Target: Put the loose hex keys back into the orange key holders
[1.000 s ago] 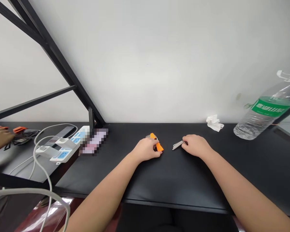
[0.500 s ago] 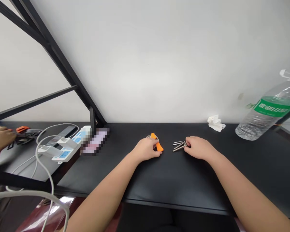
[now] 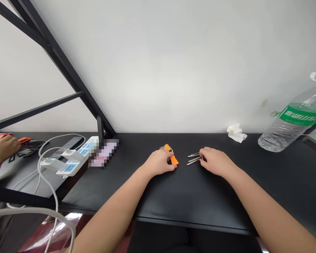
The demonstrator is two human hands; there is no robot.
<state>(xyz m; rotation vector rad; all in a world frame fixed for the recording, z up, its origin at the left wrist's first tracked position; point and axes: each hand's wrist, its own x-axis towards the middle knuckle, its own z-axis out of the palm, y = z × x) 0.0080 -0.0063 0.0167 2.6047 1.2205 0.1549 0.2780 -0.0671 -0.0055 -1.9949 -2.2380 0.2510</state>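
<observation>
My left hand [image 3: 160, 163] is closed around an orange hex key holder [image 3: 174, 160], thumb along its near end. Thin metal keys poke out beyond the holder's far side. A short gap to the right, my right hand [image 3: 213, 160] has its fingers curled over several loose silver hex keys [image 3: 193, 161]. Their long ends point left toward the holder, while the bent ends are hidden under my fingers. Both hands rest low at the black tabletop [image 3: 189, 196].
A white power strip [image 3: 77, 158] with cables and a phone [image 3: 73, 143] lies left, by a black metal frame [image 3: 68, 75]. At far left, another person's hand [image 3: 5, 149] is over hex keys. Crumpled tissue [image 3: 236, 133] and a large water bottle [image 3: 287, 128] stand right.
My right hand has moved slightly left over the loose hex keys, covering their bent ends. My left hand stays put on the holder. The other person's hand has shifted, with orange now showing by it.
</observation>
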